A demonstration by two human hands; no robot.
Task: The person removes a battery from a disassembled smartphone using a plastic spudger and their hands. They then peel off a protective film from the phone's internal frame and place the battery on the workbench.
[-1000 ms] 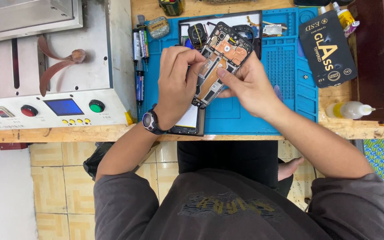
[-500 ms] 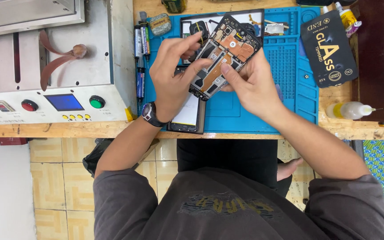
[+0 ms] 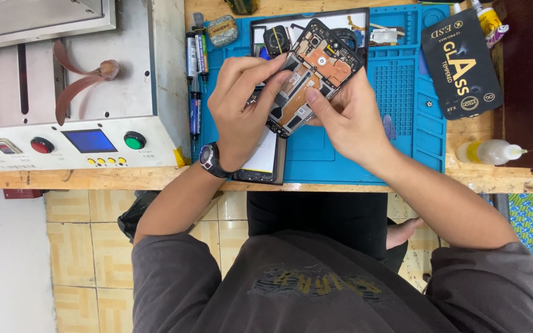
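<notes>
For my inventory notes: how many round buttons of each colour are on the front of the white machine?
Green round buttons: 2
Red round button: 1
Small yellow buttons: 4
Total: 7, all on the white machine.

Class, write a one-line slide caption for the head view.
Both hands, left hand and right hand, hold an opened phone with exposed boards above a blue work mat.

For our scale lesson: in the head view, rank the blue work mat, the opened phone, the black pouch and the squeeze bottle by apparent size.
1. blue work mat
2. black pouch and opened phone: look alike; the phone is raised nearer the camera, so unranked
3. squeeze bottle
</notes>
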